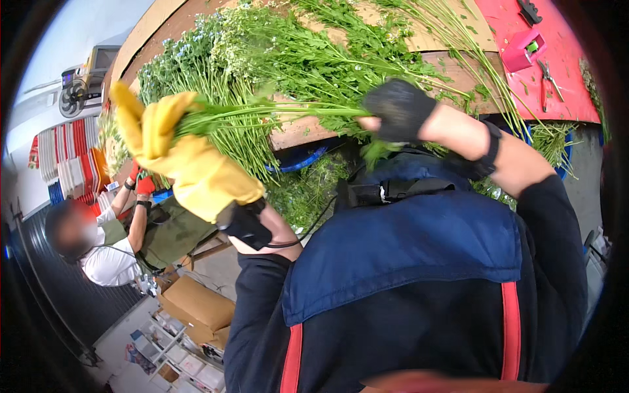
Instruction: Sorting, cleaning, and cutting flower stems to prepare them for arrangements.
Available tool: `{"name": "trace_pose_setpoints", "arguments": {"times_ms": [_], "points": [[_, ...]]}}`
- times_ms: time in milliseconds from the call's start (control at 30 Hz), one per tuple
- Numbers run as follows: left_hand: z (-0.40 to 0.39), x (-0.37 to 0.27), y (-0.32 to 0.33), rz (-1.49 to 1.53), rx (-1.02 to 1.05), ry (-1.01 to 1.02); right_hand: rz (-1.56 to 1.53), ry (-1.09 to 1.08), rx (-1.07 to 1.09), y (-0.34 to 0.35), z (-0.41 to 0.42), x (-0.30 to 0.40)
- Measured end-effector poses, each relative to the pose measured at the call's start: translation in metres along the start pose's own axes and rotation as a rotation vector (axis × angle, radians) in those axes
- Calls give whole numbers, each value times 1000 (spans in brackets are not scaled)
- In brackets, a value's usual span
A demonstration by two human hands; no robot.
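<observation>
My left hand (169, 135), in a thick yellow glove, is on the leafy end of a bunch of green stems (295, 109); its thumb side cradles the foliage while some fingers stick up. In a black glove with bare fingertips, my right hand (400, 110) grips the stem end of that bunch, slightly blurred. Behind both hands, cut greens with small white flowers (314, 59) lie over the table (302, 132). To their left are stems with pale blue flowers (182, 54).
Red-handled pruning shears (546, 88), a pink holder (523, 51) and a black glove (529, 12) lie on the red sheet (580, 59) at right. Blue tubs (307, 161) and cut greenery (314, 186) are below the table edge. A co-worker with red gloves (144, 184) stands at left.
</observation>
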State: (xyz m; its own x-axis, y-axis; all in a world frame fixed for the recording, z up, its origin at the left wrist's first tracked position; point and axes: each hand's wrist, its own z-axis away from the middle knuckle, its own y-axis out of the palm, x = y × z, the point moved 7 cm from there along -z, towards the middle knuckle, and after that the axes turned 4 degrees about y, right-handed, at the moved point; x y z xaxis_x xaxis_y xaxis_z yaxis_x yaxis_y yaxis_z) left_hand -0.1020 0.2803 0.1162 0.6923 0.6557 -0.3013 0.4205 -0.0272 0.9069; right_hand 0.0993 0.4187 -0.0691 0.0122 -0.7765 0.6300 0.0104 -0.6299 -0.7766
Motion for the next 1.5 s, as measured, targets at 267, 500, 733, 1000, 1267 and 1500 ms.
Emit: {"name": "trace_pose_setpoints", "arguments": {"times_ms": [267,500,733,1000,1267,1500], "points": [[8,-8,-60,-87,38,-6,219,687,580,25,216,-103],[8,91,-46,-111,197,-117,-457,325,-73,-51,20,17],[22,85,-45,-227,238,-59,-593,562,-122,-51,7,18],[33,86,-59,-249,156,-83,-435,608,-42,-33,15,2],[45,101,-32,-697,-13,-205,-268,449,-119,-16,10,-8],[89,98,-4,-1878,763,-251,-618,537,217,50,58,-37]]}}
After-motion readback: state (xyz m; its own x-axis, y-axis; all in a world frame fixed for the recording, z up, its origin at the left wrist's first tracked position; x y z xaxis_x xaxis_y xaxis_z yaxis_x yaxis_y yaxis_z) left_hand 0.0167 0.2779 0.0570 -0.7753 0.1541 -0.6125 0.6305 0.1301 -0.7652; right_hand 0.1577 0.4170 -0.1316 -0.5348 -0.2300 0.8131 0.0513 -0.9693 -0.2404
